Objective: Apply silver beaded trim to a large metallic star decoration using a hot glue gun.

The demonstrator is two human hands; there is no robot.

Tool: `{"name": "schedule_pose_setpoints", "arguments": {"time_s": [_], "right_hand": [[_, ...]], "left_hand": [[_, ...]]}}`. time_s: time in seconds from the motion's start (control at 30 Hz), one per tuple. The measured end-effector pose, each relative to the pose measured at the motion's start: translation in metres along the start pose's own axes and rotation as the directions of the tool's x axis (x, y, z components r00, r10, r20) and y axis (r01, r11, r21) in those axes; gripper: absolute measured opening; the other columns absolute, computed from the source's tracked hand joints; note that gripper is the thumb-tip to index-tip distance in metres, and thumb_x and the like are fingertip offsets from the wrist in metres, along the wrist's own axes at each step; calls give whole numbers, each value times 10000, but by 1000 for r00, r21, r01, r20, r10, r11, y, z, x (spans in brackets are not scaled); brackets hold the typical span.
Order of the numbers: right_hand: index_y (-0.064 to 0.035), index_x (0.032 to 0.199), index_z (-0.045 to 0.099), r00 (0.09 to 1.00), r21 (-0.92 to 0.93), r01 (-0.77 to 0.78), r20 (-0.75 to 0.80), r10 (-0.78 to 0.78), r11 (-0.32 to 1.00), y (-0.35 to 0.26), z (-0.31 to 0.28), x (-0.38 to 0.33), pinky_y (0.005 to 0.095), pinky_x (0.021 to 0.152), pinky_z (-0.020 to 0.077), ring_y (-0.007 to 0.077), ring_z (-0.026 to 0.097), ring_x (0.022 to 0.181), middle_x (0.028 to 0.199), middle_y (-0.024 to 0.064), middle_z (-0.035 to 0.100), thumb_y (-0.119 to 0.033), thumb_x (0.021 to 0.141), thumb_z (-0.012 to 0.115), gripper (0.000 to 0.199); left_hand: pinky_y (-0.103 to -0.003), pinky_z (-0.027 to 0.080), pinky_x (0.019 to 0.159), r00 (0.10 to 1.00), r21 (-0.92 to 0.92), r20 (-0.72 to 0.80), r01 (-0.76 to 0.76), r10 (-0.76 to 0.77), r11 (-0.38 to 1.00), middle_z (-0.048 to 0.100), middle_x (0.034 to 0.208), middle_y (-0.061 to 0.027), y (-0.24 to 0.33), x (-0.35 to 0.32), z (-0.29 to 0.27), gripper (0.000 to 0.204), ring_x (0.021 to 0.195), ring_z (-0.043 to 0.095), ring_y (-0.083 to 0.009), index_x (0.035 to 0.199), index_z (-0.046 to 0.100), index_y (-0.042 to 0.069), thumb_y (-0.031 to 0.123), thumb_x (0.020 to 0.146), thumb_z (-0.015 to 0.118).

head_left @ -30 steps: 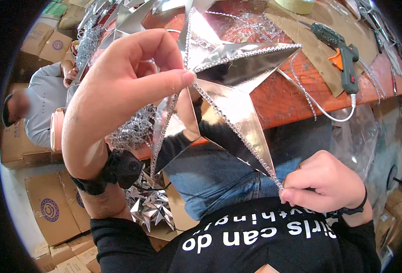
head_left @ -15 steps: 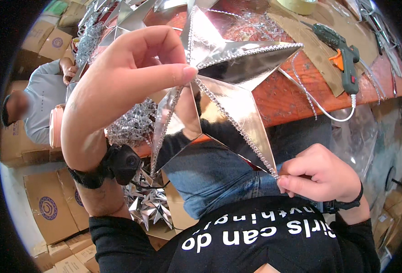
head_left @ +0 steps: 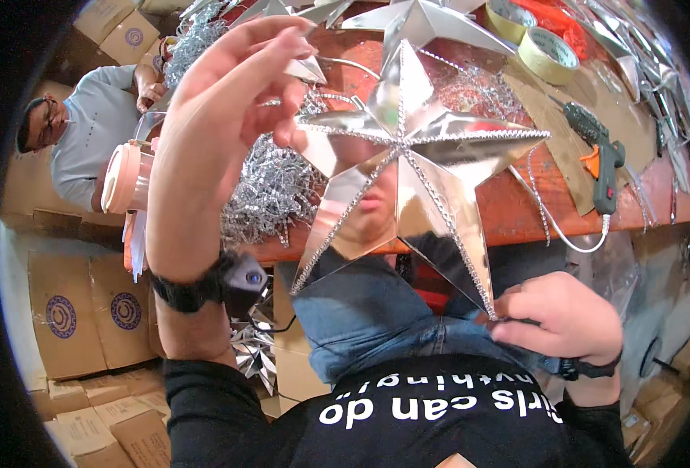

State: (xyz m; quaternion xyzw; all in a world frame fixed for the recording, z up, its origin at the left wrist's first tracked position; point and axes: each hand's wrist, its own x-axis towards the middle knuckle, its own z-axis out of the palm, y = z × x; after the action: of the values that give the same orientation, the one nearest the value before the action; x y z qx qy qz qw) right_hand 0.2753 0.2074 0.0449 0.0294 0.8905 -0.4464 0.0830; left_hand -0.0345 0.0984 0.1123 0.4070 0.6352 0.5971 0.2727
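A shiny silver five-pointed star [head_left: 407,168] with beaded silver trim along its ridges hangs in front of me above my lap. My left hand [head_left: 232,117], raised high, pinches the star's left point near its tip. My right hand [head_left: 560,320], low at the right, pinches the tip of the star's lower right point where the trim ends. A black band with a small device sits on my left wrist [head_left: 228,285].
An orange table [head_left: 517,207] carries a heap of silver bead trim [head_left: 271,191], more silver stars [head_left: 423,19], tape rolls [head_left: 548,54] and a green glue gun [head_left: 599,152]. Another person [head_left: 87,136] sits at the left among cardboard boxes [head_left: 87,320].
The star has swung flatter toward me and shifted right. My left hand moved from its top point to its left point. My right hand stayed on the lower tip.
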Motion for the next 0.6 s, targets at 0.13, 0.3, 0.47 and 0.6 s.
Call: {"name": "schedule_pose_setpoints", "arguments": {"time_s": [0.13,0.3,0.47,0.6], "right_hand": [[-41,1045,670,999,-176,-20,-45,12,984,-21,-52,-14,377,705,520,312,665,827,905,147,677,-250,861,673,279],[-7,1113,639,886,-354,-136,-462,-46,925,-39,-82,11,399,870,475,321,638,960,1001,138,669,-168,737,750,424],[-10,1278,507,945,-644,-35,-271,-185,765,-24,-86,67,404,908,451,321,598,1039,1074,150,625,-210,720,768,647],[17,1044,561,961,-818,-49,-196,-196,574,-25,-84,79,361,686,519,246,667,751,789,88,651,-161,787,645,324]], "left_hand": [[-217,404,483,985,-77,-107,-142,133,987,544,836,-54,-6,-41,-25,230,627,502,-93,965,589,-32,162,997,469],[-219,263,390,900,-221,-434,-76,-29,972,339,596,10,-37,-87,-47,310,461,318,-74,655,357,102,177,944,438],[-221,228,395,880,-150,-474,-58,-20,987,323,559,29,-63,-114,-57,306,446,292,-51,639,368,99,124,927,469],[-205,328,430,913,20,-406,42,-31,999,538,623,-19,-69,-121,-64,214,490,444,-67,745,504,37,114,940,548]]}}
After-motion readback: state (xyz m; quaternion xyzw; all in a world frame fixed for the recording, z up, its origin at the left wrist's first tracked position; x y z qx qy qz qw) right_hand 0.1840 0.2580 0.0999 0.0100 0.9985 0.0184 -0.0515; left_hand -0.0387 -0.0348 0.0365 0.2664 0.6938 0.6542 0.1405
